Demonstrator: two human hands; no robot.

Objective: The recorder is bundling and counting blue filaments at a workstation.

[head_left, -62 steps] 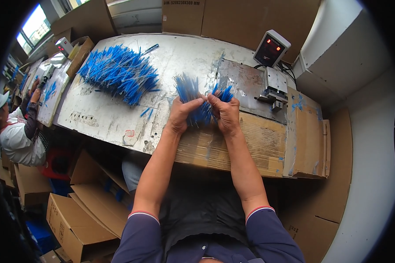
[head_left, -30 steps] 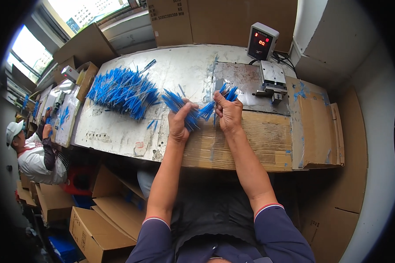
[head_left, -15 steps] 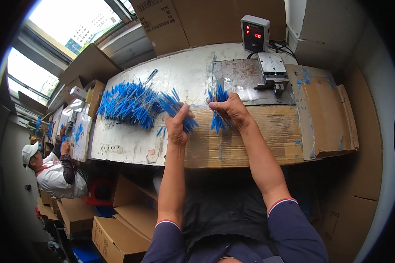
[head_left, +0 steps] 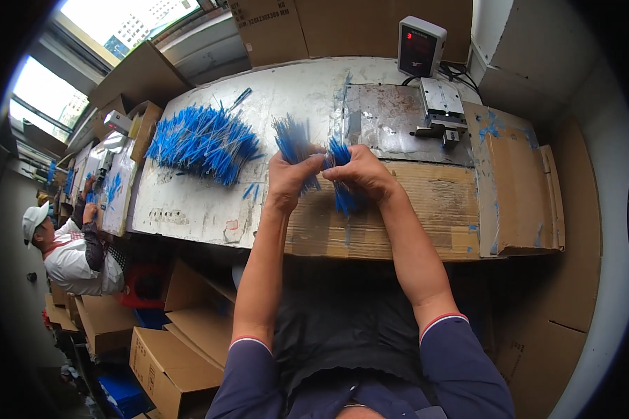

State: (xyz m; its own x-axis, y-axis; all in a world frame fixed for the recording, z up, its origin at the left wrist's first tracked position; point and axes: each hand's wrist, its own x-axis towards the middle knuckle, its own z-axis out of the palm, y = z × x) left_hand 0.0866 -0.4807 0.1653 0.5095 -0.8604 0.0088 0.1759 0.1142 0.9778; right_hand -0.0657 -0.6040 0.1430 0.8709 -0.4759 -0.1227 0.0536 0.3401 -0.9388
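Closest to me, my left hand (head_left: 290, 180) grips a bundle of thin blue strips (head_left: 295, 145), fanned out past my fingers, while my right hand (head_left: 360, 173) is closed around a smaller tuft of blue strips (head_left: 342, 197) just beside it, both over the worn cardboard edge of the bench (head_left: 412, 209). I judge only a part is gathered: farther left on the bench a big loose pile of blue strips (head_left: 199, 140) lies unsorted. Beyond sit a metal jig (head_left: 440, 105) and a small grey counter box (head_left: 419, 45).
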